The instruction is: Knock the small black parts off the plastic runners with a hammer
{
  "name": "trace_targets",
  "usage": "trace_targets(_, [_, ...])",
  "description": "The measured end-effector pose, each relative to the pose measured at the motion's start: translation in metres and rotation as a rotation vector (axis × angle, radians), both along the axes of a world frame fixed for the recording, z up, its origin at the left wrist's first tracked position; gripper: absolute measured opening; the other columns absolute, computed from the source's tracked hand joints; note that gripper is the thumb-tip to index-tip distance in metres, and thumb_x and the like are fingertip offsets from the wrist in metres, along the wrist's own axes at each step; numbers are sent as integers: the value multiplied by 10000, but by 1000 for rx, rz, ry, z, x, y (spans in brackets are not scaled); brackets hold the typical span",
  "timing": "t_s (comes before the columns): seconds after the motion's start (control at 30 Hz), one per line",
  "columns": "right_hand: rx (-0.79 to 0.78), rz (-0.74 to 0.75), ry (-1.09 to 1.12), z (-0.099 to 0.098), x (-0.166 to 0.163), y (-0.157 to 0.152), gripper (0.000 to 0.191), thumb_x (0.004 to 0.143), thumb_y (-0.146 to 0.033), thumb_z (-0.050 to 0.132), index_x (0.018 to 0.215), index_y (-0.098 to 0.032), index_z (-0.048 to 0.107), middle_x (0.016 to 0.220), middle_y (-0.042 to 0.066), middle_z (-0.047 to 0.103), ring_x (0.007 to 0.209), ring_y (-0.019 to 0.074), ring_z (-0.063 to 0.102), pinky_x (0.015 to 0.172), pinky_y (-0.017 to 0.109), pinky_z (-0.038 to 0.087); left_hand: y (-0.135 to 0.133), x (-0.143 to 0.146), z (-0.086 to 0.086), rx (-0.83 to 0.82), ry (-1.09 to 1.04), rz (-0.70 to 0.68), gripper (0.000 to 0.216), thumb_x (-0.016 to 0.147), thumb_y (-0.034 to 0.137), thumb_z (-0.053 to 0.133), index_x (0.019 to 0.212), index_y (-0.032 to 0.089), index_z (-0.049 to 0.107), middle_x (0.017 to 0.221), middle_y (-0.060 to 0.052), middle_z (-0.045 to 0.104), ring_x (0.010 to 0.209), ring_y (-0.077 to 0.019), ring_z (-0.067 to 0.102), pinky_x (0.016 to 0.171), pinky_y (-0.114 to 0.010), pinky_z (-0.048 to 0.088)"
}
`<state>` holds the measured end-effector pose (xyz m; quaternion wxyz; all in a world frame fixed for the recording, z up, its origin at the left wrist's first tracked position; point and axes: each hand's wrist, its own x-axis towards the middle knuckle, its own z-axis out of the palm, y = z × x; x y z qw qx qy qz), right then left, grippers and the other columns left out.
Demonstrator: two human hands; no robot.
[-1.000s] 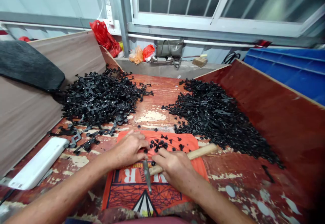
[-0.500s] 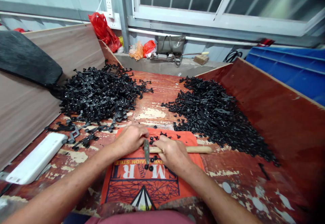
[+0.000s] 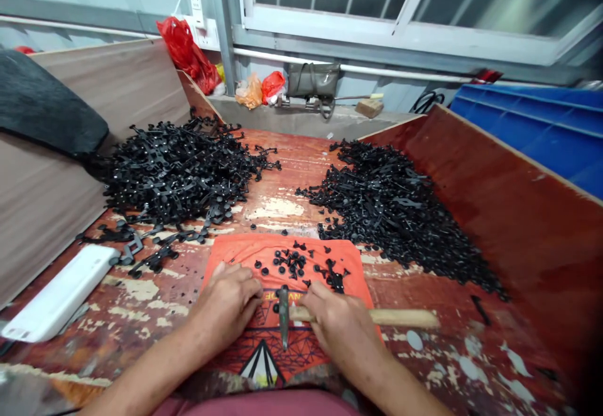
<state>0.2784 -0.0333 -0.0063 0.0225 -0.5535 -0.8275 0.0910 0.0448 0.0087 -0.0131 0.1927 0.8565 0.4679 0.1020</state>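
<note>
My right hand point(image 3: 342, 322) is wrapped round the wooden handle of a hammer point(image 3: 404, 318), close to its head. The metal head lies crosswise over the printed part of an orange cloth point(image 3: 336, 251), beside a small black round piece point(image 3: 276, 308). My left hand point(image 3: 230, 300) rests on the cloth's left side, fingers curled and closed; whatever they may hold is hidden. Beyond both hands, several small black plastic pieces point(image 3: 293, 260) lie loose on the cloth. A joined black part point(image 3: 335, 279) sits just past my right hand.
Heaps of black linked parts point(image 3: 174, 171) and black strips and studs point(image 3: 396, 202) flank the worn red table point(image 3: 277, 180). A white power bank-like box point(image 3: 61, 293) lies at left. Wooden boards point(image 3: 494, 171) wall both sides, with a blue crate point(image 3: 532, 127) behind the right one.
Both hands have come nearer my body, and the hammer has moved with my right hand. The loose black pieces on the cloth are now uncovered. The view has shifted slightly.
</note>
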Motion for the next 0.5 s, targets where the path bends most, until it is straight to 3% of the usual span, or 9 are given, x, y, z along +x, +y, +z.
trace_targets(0.13, [113,99,43,-6,0,-4,181,877,-105,508,885,-242,627,822,-17,608,639,150,547,574,315,264,19,4,9,1,-74,-52,149,907,238,546,931,254,693,872,-21,678,858,-185,590,809,-322,388])
trace_targets(0.23, [169,215,92,-5,2,-8,144,897,-120,525,874,-243,598,806,-24,586,681,162,538,595,325,259,39,23,8,-25,-81,-235,119,869,224,598,907,247,709,854,-13,692,851,-175,606,781,-287,407])
trace_targets(0.33, [189,238,95,-3,4,-9,117,902,-133,553,866,-241,581,795,-28,574,663,162,513,588,329,245,55,38,6,-62,-60,-412,85,817,196,646,813,238,720,774,8,690,788,-152,615,760,-270,403])
trace_targets(0.5, [192,211,61,-3,3,-4,117,918,-143,535,862,-234,582,783,-19,578,635,156,502,568,327,235,56,42,9,-4,41,-328,110,779,159,627,721,215,701,753,-4,709,783,-177,624,772,-307,396])
